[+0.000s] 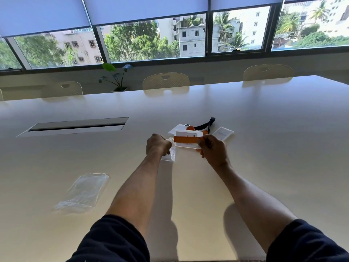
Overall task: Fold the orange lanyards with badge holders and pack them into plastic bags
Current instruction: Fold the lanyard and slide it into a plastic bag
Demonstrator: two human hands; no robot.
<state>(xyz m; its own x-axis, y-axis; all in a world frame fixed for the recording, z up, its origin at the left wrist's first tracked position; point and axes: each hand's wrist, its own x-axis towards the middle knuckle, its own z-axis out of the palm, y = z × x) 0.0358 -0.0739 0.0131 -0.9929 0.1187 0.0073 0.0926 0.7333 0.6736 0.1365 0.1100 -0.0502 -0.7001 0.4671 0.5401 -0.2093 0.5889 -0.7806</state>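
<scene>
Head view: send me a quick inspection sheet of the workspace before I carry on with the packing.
Surface: pale table, glossy, with a closed cable hatch set in at far left.
Job's things: folded orange lanyard with its badge holder held between both hands; clear plastic bag at the left hand; stack of spare bags lying near left; more badge holders and a black strap behind the hands.
Clutter: nothing seen.
Grippers: left hand closed on the bag; right hand pinching the lanyard.
Cables: nothing seen.
Surroundings: chairs across the table, potted plant, windows with half-drawn blinds.
</scene>
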